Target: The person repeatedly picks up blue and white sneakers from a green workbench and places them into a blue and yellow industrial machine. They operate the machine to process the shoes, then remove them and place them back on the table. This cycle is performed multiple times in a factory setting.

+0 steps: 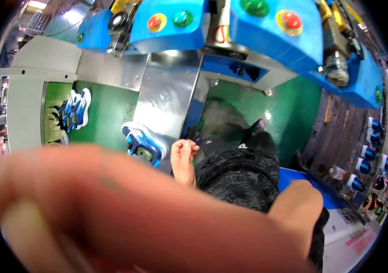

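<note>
My right hand [66, 195] is raised very close to the camera, large and blurred across the lower left. Its grip is smeared, and anything in it cannot be made out. Above my left thigh, my left hand [185, 152] has its fingers curled in with nothing visible in them. Just left of that hand, a blue and white sneaker [146, 143] rests at the edge of a metal bench [164, 88]. The blurred right hand hides the area below the shoe.
Blue machine housings [169, 25] with red and green push buttons stand ahead. Several more sneakers [78, 109] are at the left, beside a grey frame [23, 113]. On the right, a rack holds several dark blue shoes [363, 166], with a bottle [337, 172] nearby.
</note>
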Motion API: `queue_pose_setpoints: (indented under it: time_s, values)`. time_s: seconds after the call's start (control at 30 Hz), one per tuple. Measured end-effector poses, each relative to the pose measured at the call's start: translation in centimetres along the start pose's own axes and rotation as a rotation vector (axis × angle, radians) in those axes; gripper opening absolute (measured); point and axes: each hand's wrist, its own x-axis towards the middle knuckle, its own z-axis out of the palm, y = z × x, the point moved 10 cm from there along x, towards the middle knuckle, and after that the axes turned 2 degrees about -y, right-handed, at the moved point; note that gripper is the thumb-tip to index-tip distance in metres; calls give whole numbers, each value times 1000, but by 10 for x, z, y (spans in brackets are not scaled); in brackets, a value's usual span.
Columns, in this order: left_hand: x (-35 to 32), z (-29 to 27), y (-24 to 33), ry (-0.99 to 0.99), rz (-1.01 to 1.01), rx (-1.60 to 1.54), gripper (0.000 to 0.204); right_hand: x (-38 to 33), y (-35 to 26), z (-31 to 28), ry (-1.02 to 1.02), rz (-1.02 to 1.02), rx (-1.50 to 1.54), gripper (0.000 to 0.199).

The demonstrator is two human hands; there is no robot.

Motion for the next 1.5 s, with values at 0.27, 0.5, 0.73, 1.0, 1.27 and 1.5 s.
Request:
queue_pose_setpoints:
  time_s: [0.27, 0.5, 0.73, 1.0, 1.27, 1.5]
  values:
    - [19, 16, -17, -116, -91, -50, 14, -32, 63, -81, -141, 270, -552, 19]
    - [30, -17, 25, -125, -67, 97, 20, -13, 1, -8, -353, -325, -37, 11]
    - [23, -49, 30, 53, -23, -6, 17, 13, 29, -13, -156, -152, 135, 8]
    - [-12, -45, 22, 237, -15, -34, 18, 26, 14, -30, -204, -65, 267, 6]
    - [-46, -74, 33, 390, 65, -119, 20, 29, 60, -48, -189, 230, 19, 17]
    - [-26, -196, 74, 547, 250, -126, 16, 53, 232, -164, 372, 659, -390, 23]
